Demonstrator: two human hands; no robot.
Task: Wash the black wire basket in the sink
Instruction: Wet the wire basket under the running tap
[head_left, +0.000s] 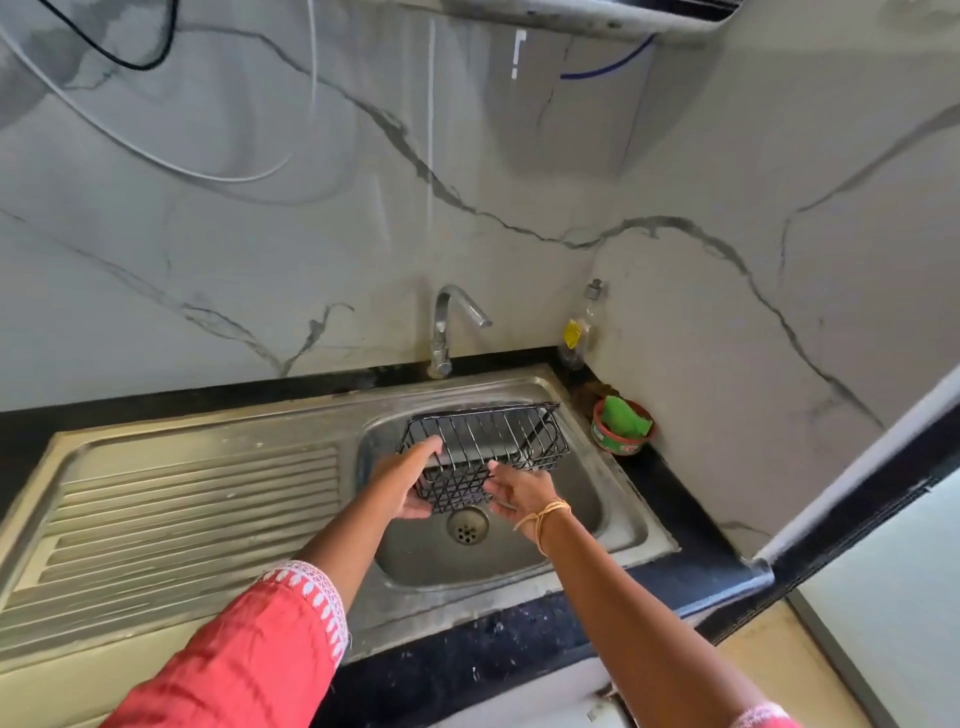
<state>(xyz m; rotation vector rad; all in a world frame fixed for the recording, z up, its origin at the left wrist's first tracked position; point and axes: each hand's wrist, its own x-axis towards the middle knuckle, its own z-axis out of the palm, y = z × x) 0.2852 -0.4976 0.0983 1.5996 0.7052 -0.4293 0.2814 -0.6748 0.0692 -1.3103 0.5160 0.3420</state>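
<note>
A black wire basket (485, 449) hangs tilted over the steel sink bowl (597, 499), above the drain (467, 525). My left hand (410, 475) grips its near left side, thumb over the rim and fingers underneath. To the right, my right hand (519, 491) lies palm up with relaxed fingers against the basket's lower right edge. No water runs from the chrome tap (449, 322) behind the bowl.
A ribbed steel drainboard (182, 514) stretches left of the bowl. At the back right corner stand a clear bottle with a yellow label (576, 332) and a red tub holding a green scrub pad (622, 423). A black counter edge (691, 525) borders the sink.
</note>
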